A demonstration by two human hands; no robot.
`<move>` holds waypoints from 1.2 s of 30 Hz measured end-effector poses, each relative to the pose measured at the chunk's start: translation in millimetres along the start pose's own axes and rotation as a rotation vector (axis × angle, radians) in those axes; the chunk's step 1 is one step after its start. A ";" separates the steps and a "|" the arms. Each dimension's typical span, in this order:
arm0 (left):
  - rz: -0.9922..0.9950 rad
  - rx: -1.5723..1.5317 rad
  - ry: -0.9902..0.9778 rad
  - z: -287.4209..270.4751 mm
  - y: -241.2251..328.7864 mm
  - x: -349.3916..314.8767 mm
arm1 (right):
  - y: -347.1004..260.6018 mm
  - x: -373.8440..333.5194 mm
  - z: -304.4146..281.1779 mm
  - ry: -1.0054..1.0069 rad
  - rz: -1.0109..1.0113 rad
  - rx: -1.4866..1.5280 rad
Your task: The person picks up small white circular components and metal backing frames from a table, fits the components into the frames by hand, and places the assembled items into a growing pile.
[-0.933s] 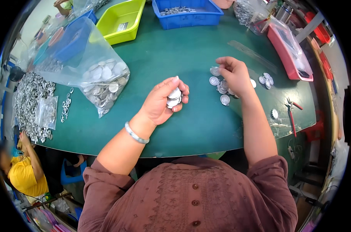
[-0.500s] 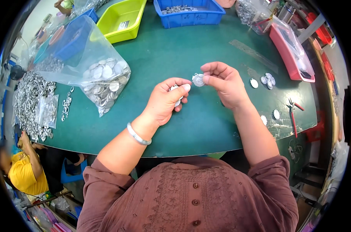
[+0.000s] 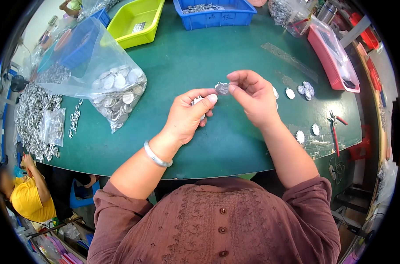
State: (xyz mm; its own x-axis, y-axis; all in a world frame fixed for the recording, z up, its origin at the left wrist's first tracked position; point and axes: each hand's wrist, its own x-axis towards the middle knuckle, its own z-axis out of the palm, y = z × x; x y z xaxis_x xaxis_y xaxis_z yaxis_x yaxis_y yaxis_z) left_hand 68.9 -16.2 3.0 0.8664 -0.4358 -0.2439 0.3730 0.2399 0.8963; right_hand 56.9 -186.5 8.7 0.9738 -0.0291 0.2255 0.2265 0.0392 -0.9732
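Note:
Between the thumb and fingers of my right hand (image 3: 254, 94) is a round silver medal pendant (image 3: 222, 88) with a small loop at its top. My left hand (image 3: 189, 112), a pale bangle (image 3: 157, 155) on its wrist, is closed on another silver pendant (image 3: 197, 100), mostly covered by the thumb and fingers. The two hands are close together over the table, the right one's pendant just beyond the left fingertips. Beyond my right hand lie a single pale disc (image 3: 289, 93) and a small cluster of silver medals (image 3: 306, 90).
Left on the green table (image 3: 187, 53) are a clear bag of silver discs (image 3: 116, 94) and a heap of metal parts (image 3: 37, 116). Red-handled pliers (image 3: 334, 132) lie right. Yellow-green (image 3: 134, 26), blue (image 3: 215, 17) and pink (image 3: 330, 57) bins stand around. A person in yellow (image 3: 30, 198) sits at left.
The pendant in my right hand has shifted slightly left and tilted, nearer my left hand. My left hand has stayed almost still. Pale discs now show beside my right hand.

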 end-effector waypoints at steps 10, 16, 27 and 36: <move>-0.087 -0.155 -0.072 -7.1 -2.6 3.5 | 1.8 -1.7 9.8 -0.164 -0.326 -0.179; -0.135 -0.248 -0.136 -9.2 0.8 4.3 | -6.6 10.5 -16.2 0.145 -0.150 -0.319; -0.176 -0.462 -0.295 -17.0 -2.0 11.0 | -8.9 10.5 -44.6 -0.189 -0.015 -1.309; -0.161 -0.457 -0.279 -17.8 -3.5 11.6 | -4.0 13.9 -41.3 -0.133 -0.090 -1.214</move>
State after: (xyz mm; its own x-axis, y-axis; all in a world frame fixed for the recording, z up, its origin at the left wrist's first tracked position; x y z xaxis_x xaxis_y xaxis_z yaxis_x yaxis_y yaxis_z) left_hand 83.6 -6.6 -9.5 0.6891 -0.6960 -0.2017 0.6531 0.4760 0.5889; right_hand 68.7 -228.2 13.9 0.9661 0.1214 0.2277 0.1972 -0.9165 -0.3480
